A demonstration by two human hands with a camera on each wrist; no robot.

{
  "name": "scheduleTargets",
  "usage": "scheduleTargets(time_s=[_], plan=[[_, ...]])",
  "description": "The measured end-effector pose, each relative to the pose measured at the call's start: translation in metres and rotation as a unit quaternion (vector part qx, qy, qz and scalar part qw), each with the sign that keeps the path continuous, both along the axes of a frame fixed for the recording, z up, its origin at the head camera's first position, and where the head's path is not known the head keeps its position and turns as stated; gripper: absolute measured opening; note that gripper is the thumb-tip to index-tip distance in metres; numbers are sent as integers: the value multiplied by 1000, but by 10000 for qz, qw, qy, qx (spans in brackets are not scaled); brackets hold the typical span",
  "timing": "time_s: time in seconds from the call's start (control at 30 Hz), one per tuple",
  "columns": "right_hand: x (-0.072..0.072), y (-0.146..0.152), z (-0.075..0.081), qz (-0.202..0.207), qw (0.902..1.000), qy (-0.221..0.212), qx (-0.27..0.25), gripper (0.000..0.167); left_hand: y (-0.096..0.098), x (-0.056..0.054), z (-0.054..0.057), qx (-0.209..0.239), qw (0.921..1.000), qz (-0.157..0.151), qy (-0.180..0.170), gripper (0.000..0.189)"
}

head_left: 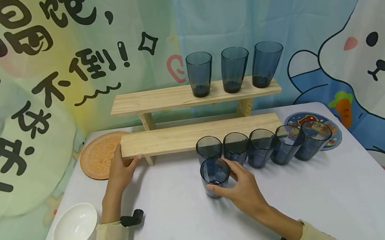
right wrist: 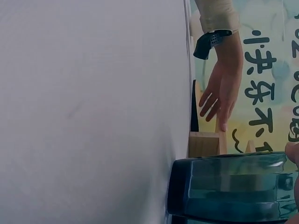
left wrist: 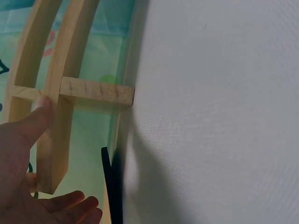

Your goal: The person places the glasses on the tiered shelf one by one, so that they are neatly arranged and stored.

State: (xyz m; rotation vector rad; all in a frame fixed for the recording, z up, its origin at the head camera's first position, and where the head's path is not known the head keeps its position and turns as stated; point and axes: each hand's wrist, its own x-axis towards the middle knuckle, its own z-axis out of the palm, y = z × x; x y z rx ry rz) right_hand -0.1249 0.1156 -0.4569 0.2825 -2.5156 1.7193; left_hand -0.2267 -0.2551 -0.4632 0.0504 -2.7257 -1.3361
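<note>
My left hand [head_left: 122, 169] holds the left end of the lower board [head_left: 166, 141] of a two-tier wooden shelf. In the left wrist view its thumb [left wrist: 39, 116] presses the board, while the lower fingers [left wrist: 77, 207] stick out past the end. My right hand [head_left: 243, 188] grips a blue-tinted drinking glass [head_left: 215, 176] near its rim, thumb on the near side. The glass is upright, its base at the table surface in the right wrist view. Just behind it, several matching glasses [head_left: 261, 153] stand in a row before the shelf.
Three more blue glasses [head_left: 200, 73] stand on the upper board [head_left: 152, 99]. On the white table [head_left: 177, 224] are a white bowl [head_left: 75, 226], a round tan mat [head_left: 95, 156] at left, and a colourful round mat [head_left: 335, 137] behind the row's right end. A printed curtain hangs behind.
</note>
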Motion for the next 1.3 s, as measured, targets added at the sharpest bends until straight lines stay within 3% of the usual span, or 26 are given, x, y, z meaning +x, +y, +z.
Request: scheduleTargets(time_s=[0.33, 0.57, 0.73, 0.87, 1.03, 1.3], plan=[[0, 2, 26, 334, 9990, 299, -82, 86, 1, 0, -1, -20, 10000, 27, -2, 97], [-2, 2, 66, 657, 9973, 337, 51, 85, 1, 0, -1, -23, 10000, 49, -42, 96], [-12, -3, 104, 1130, 9931, 285, -102, 83, 1, -1, -2, -54, 10000, 72, 13, 94], [-30, -9, 133, 1347, 9901, 336, -195, 78, 1, -1, -3, -89, 9999, 81, -6, 94], [-64, -20, 162, 1368, 9894, 429, -216, 74, 2, -1, -4, -83, 9999, 98, -63, 95], [-116, -53, 180, 850, 9935, 752, -63, 78, 0, 0, -3, 6, 10000, 66, 34, 95]])
